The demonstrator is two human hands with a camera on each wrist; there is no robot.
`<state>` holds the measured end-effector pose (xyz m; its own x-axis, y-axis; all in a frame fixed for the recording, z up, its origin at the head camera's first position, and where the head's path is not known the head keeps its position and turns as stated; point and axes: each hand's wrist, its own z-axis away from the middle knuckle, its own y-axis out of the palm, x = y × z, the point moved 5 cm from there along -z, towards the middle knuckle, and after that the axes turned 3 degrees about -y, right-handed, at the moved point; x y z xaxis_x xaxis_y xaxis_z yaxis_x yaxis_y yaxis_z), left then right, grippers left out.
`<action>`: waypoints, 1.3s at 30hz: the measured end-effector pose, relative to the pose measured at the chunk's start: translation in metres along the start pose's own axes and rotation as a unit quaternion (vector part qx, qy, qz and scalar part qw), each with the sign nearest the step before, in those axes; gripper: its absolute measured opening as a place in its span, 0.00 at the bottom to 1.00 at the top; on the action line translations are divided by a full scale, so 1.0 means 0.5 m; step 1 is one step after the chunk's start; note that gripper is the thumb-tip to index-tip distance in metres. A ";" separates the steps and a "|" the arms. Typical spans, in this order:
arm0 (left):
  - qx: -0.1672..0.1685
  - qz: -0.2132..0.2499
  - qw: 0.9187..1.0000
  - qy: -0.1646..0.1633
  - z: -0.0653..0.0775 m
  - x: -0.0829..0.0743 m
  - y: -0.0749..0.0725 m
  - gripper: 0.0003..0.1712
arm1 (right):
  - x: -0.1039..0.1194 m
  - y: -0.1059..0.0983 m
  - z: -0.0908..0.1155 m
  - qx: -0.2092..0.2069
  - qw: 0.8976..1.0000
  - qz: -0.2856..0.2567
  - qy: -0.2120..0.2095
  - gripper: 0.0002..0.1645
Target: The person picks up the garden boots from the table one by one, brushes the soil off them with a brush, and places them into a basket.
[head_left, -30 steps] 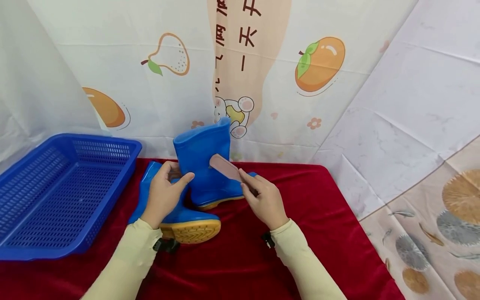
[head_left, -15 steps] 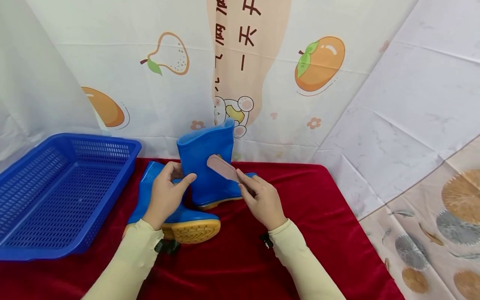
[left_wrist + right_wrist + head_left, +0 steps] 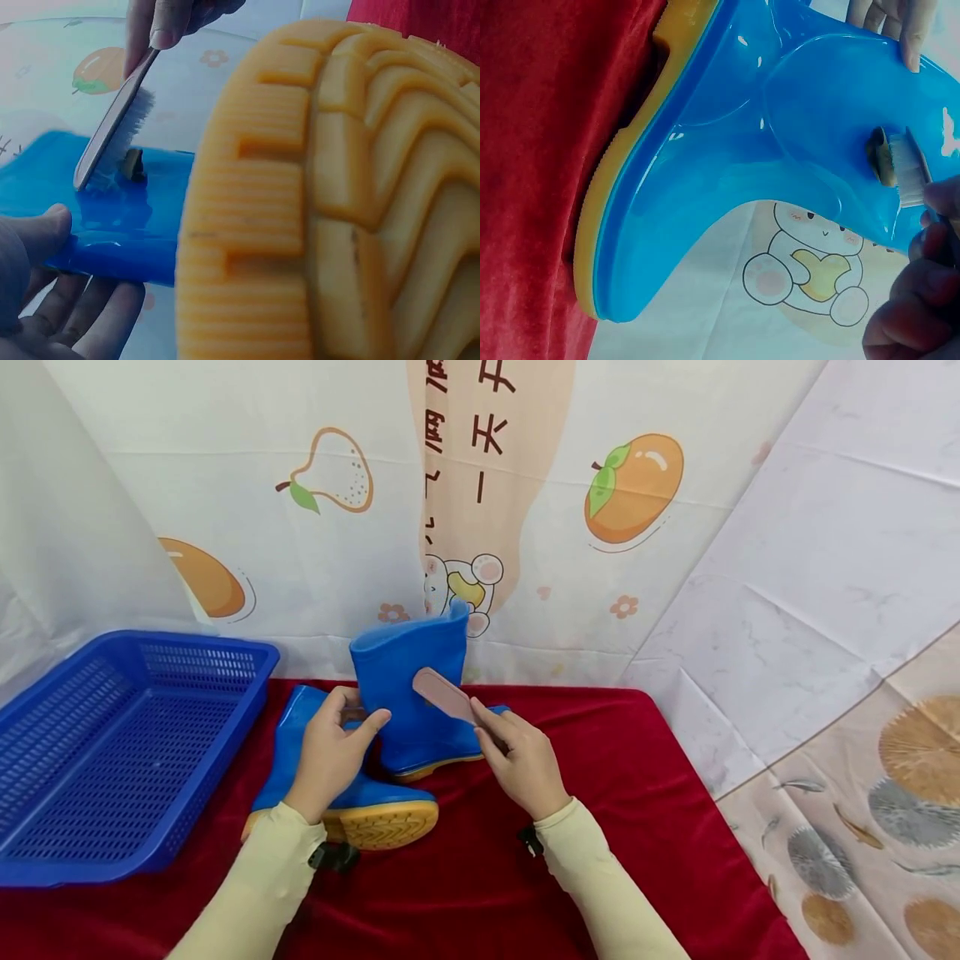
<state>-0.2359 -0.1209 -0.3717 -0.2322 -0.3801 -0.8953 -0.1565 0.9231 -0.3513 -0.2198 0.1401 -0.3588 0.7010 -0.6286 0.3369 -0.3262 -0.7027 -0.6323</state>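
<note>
Left hand (image 3: 330,747) clasps the upright boot (image 3: 393,689), right hand (image 3: 522,764) grips the brush (image 3: 444,695)

Under both hands, from where I stand, spreads a red-clothed table (image 3: 622,777), its soft cover probably helping to keep things from sliding. Off to the left of the left hand, apart from it, sits a blue plastic basket (image 3: 142,752), perhaps set there to stay out of the way. The upright boot stands between the two hands, its toe pointing past the right one; the left thumb and fingers hold the shaft, seemingly to brace it. Just below the left hand, the second boot (image 3: 382,818) lies tipped back, yellow tread showing, apparently parked within reach. Held by its handle, the brush slants up and leftward from the right hand, bristles turned to the shaft, likely to work at the brownish lump (image 3: 883,157) beside them; whether they touch it, I can't tell.
</note>
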 end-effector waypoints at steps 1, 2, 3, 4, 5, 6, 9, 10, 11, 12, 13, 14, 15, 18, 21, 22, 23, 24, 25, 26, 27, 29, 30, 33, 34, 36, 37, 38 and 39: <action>0.003 0.002 1.000 0.004 0.000 -0.002 0.001 0.25 | 0.001 0.001 0.000 0.002 1.000 -0.001 -0.001 0.27; 0.004 0.004 1.000 0.008 0.001 -0.003 0.001 0.24 | 0.001 0.002 0.000 0.004 1.000 0.001 0.000 0.27; 0.003 0.005 1.000 0.010 0.001 -0.004 0.001 0.24 | 0.000 0.003 0.000 0.007 1.000 0.005 0.001 0.27; -0.002 0.005 1.000 0.010 0.001 -0.004 0.000 0.23 | -0.001 0.004 0.000 0.010 1.000 0.010 0.002 0.26; -0.008 0.005 1.000 0.010 0.001 -0.003 -0.001 0.23 | -0.002 0.004 0.000 0.011 1.000 0.017 0.005 0.26; -0.017 0.005 1.000 0.009 0.000 -0.002 -0.002 0.22 | -0.004 0.005 0.001 0.013 1.000 0.025 0.008 0.26; -0.045 0.003 0.999 0.006 -0.001 0.003 -0.008 0.22 | -0.013 0.006 0.002 0.019 0.999 0.038 0.025 0.25; -0.052 0.003 0.999 0.005 -0.001 0.005 -0.010 0.22 | -0.016 0.007 0.002 0.022 0.998 0.040 0.032 0.25; -0.056 0.002 0.998 0.006 -0.001 0.006 -0.011 0.22 | -0.019 0.008 0.002 0.024 0.998 0.039 0.038 0.25; -0.060 0.001 0.998 0.006 -0.001 0.007 -0.012 0.22 | -0.021 0.009 0.002 0.028 0.998 0.038 0.045 0.25; -0.063 0.001 0.998 0.007 -0.001 0.008 -0.013 0.22 | -0.024 0.010 0.002 0.032 0.998 0.035 0.051 0.25; -0.064 0.000 0.998 0.008 0.000 0.008 -0.014 0.22 | -0.026 0.011 0.002 0.034 0.997 0.032 0.056 0.25; -0.064 -0.001 0.998 0.008 0.000 0.008 -0.015 0.22 | -0.028 0.011 0.002 0.037 0.997 0.031 0.061 0.25; -0.062 -0.001 0.998 0.009 0.002 0.008 -0.017 0.22 | -0.029 0.010 0.001 0.037 0.997 0.025 0.071 0.24; -0.043 0.000 0.999 0.011 0.002 0.006 -0.014 0.22 | -0.028 0.007 0.000 0.031 0.997 0.017 0.069 0.24; -0.033 0.002 0.999 0.012 0.002 0.006 -0.012 0.21 | -0.027 0.007 0.000 0.029 0.997 0.013 0.065 0.24; -0.023 0.004 1.000 0.013 0.003 0.005 -0.009 0.21 | -0.025 0.006 0.000 0.028 0.998 0.010 0.060 0.24; -0.013 0.005 1.000 0.015 0.003 0.004 -0.007 0.21 | -0.024 0.006 0.000 0.026 0.998 0.009 0.055 0.24; -0.004 0.007 1.000 0.017 0.004 0.002 -0.005 0.21 | -0.023 0.006 0.000 0.025 0.998 0.008 0.049 0.24; 0.003 0.008 1.000 0.018 0.003 0.001 -0.003 0.21 | -0.023 0.006 0.001 0.023 0.999 0.008 0.045 0.24; 0.007 0.010 1.000 0.019 0.003 0.001 -0.002 0.21 | -0.023 0.005 0.001 0.020 0.999 0.007 0.043 0.24; 0.009 0.011 1.000 0.020 0.001 0.000 0.000 0.21 | -0.024 0.004 0.002 0.017 0.999 0.011 0.044 0.24; 0.007 0.011 1.000 0.021 0.000 0.001 -0.001 0.20 | -0.026 0.003 0.003 0.016 0.999 0.013 0.047 0.24; -0.002 0.007 1.000 0.020 -0.002 0.002 -0.001 0.21 | -0.033 0.002 0.005 0.023 0.997 0.019 0.067 0.24; -0.003 0.007 1.000 0.017 -0.002 0.002 -0.002 0.21 | -0.035 0.002 0.005 0.028 0.997 0.022 0.074 0.23; -0.008 0.005 1.000 0.013 -0.002 0.003 -0.003 0.22 | -0.039 0.001 0.006 0.035 0.995 0.024 0.086 0.23; -0.009 0.004 1.000 0.010 -0.002 0.003 -0.003 0.23 | -0.041 0.001 0.007 0.037 0.995 0.024 0.091 0.23; -0.010 0.004 1.000 0.007 -0.001 0.003 -0.004 0.23 | -0.043 0.001 0.008 0.039 0.994 0.023 0.095 0.23; -0.010 0.004 1.000 0.004 -0.001 0.004 -0.004 0.24 | -0.044 0.001 0.009 0.039 0.994 0.023 0.099 0.22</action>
<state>-0.2364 -0.1236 -0.3727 -0.2411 -0.3735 -0.8958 -0.1729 0.9247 -0.3390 -0.2326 0.1550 -0.3696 0.5452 -0.7187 0.4316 -0.3003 -0.6481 -0.6999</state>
